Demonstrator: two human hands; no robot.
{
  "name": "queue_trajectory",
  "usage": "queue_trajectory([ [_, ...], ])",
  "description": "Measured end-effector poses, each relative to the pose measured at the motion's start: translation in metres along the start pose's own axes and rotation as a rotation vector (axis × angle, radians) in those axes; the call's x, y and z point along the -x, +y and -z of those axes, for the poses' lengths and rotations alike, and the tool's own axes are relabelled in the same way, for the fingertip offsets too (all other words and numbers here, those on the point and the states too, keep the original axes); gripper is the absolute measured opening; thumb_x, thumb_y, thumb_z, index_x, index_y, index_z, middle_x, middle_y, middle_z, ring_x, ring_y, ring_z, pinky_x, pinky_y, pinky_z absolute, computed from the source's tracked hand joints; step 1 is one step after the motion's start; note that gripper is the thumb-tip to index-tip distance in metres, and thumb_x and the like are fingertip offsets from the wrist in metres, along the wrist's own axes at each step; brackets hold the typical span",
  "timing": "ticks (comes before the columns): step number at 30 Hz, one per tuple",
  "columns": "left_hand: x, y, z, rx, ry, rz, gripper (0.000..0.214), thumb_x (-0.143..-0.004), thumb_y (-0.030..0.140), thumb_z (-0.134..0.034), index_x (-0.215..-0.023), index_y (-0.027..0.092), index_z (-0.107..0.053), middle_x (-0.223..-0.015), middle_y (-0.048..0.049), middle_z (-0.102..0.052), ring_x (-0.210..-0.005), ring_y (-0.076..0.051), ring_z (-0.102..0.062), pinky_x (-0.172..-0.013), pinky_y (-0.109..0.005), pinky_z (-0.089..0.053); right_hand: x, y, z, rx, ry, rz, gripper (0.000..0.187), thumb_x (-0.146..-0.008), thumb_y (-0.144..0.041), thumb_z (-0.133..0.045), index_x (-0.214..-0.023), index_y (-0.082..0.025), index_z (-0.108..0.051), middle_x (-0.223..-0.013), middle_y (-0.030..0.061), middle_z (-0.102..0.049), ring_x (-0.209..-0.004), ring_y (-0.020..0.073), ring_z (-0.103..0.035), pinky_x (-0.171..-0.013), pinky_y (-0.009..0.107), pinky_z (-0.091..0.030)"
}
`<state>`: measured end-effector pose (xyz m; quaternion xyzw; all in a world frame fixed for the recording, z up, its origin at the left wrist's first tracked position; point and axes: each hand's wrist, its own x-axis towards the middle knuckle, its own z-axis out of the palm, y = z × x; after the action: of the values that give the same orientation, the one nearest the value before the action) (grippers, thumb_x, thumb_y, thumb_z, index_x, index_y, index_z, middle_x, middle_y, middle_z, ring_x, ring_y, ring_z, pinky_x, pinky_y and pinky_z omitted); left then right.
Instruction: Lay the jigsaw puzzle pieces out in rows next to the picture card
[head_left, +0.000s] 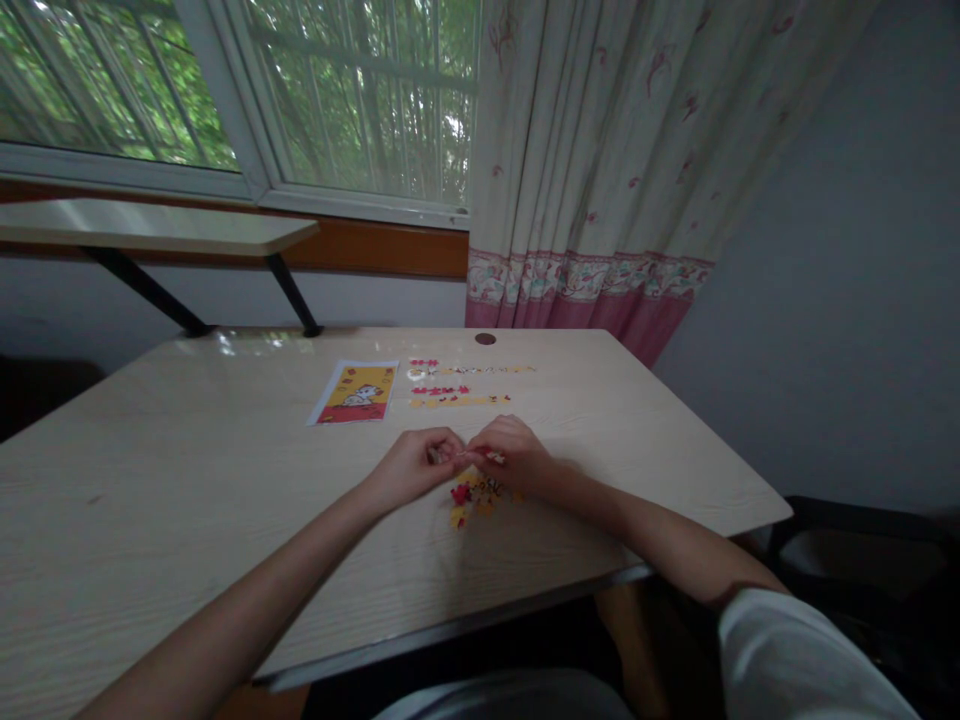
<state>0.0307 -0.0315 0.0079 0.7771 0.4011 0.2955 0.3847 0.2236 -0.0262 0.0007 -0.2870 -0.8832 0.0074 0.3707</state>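
Note:
My left hand [417, 466] and my right hand [517, 456] meet fingertip to fingertip just above the table. Red and pale bits of a small jigsaw puzzle piece [495, 456] show among the curled fingers of my right hand. The left thumb and fingers are pinched together against the right fingertips, and what they grip is too small to make out. Right below the hands lies a loose pile of yellow, red and dark-patterned puzzle pieces [480, 492], partly covered by my right hand. Farther back, more pieces [459, 400] are laid out in several short rows, sorted by colour.
A picture sheet [357, 392] with a white animal on yellow and red lies left of the rows. The pale wooden table [225, 470] has a round dark cap [486, 339] near its back edge. A raised shelf [157, 225] stands at the back left; a curtain [592, 180] hangs behind.

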Motion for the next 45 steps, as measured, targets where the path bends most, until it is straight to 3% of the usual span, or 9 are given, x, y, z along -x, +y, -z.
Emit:
queue_trajectory([
  [8,-0.004,-0.002,0.003,0.203,-0.019,0.059,0.026,-0.072,0.039,-0.063,-0.074,0.013,-0.063,-0.064,-0.0001,-0.056,-0.059,-0.009,-0.045,-0.055,-0.021,-0.035,0.001,0.004,0.0,0.038,0.013,0.021,0.015,-0.082,-0.028,-0.051,-0.073,-0.019,-0.059,-0.068,0.002,-0.062,-0.066,0.0131,-0.053,-0.065,0.027,-0.036],
  [13,-0.006,-0.004,0.005,0.361,-0.073,0.179,0.036,-0.074,0.046,-0.058,-0.083,0.012,-0.063,-0.064,-0.0015,-0.058,-0.047,-0.006,-0.036,-0.042,-0.019,-0.023,0.002,0.006,0.0,0.047,0.076,0.047,0.012,-0.081,-0.027,-0.053,-0.076,-0.019,-0.06,-0.068,0.001,-0.063,-0.065,0.0126,-0.053,-0.065,0.027,-0.036],
  [18,-0.005,-0.004,0.008,0.332,-0.163,0.205,0.041,-0.073,0.049,-0.058,-0.084,0.01,-0.065,-0.052,0.0022,-0.05,-0.042,-0.005,-0.029,-0.04,-0.019,-0.016,0.001,0.004,0.003,0.059,0.084,0.073,0.01,-0.081,-0.025,-0.054,-0.076,-0.02,-0.061,-0.067,-0.0003,-0.064,-0.066,0.012,-0.054,-0.066,0.027,-0.035],
  [21,-0.005,-0.003,0.009,0.276,-0.141,0.162,0.036,-0.071,0.045,-0.061,-0.084,0.011,-0.066,-0.051,0.0032,-0.049,-0.045,-0.006,-0.033,-0.043,-0.02,-0.022,0.001,0.003,0.005,0.062,0.087,0.084,0.01,-0.081,-0.025,-0.054,-0.076,-0.02,-0.062,-0.067,-0.0008,-0.065,-0.066,0.0117,-0.054,-0.066,0.028,-0.035],
  [24,-0.003,0.001,0.01,0.16,-0.045,0.097,0.033,-0.069,0.043,-0.063,-0.081,0.012,-0.066,-0.057,0.0013,-0.054,-0.05,-0.008,-0.04,-0.048,-0.021,-0.029,0.001,0.004,0.006,0.067,0.068,0.078,0.012,-0.082,-0.026,-0.053,-0.078,-0.02,-0.062,-0.068,-0.0002,-0.065,-0.067,0.0119,-0.055,-0.066,0.028,-0.034],
  [28,0.001,0.007,0.012,-0.146,0.087,-0.108,0.026,-0.073,0.04,-0.063,-0.079,0.016,-0.066,-0.066,-0.0006,-0.057,-0.055,-0.01,-0.043,-0.051,-0.022,-0.033,0.002,0.005,0.007,0.057,0.051,0.076,0.014,-0.083,-0.029,-0.053,-0.078,-0.02,-0.063,-0.07,0.0007,-0.066,-0.068,0.0123,-0.056,-0.067,0.029,-0.034],
  [32,0.003,0.007,0.014,-0.292,0.128,-0.259,0.02,-0.076,0.037,-0.061,-0.079,0.017,-0.063,-0.072,-0.0013,-0.059,-0.061,-0.011,-0.048,-0.057,-0.023,-0.037,0.002,0.007,0.005,0.042,0.065,0.083,0.015,-0.083,-0.03,-0.054,-0.078,-0.019,-0.063,-0.069,0.0007,-0.066,-0.067,0.012,-0.056,-0.066,0.028,-0.034],
  [41,0.004,0.002,0.014,-0.371,0.134,-0.354,0.017,-0.079,0.034,-0.06,-0.081,0.018,-0.06,-0.076,-0.0019,-0.06,-0.066,-0.012,-0.051,-0.062,-0.024,-0.041,0.005,0.01,0.001,0.049,0.056,0.075,0.013,-0.083,-0.03,-0.054,-0.08,-0.02,-0.062,-0.071,0.0,-0.066,-0.068,0.0121,-0.056,-0.067,0.028,-0.035],
  [45,0.003,-0.002,0.014,-0.4,0.151,-0.333,0.026,-0.078,0.038,-0.06,-0.097,0.02,-0.059,-0.082,-0.0023,-0.061,-0.071,-0.013,-0.053,-0.065,-0.025,-0.042,0.004,0.012,0.002,0.061,0.083,0.077,0.014,-0.083,-0.03,-0.054,-0.078,-0.02,-0.063,-0.071,0.0002,-0.066,-0.068,0.0119,-0.056,-0.067,0.028,-0.036],
])
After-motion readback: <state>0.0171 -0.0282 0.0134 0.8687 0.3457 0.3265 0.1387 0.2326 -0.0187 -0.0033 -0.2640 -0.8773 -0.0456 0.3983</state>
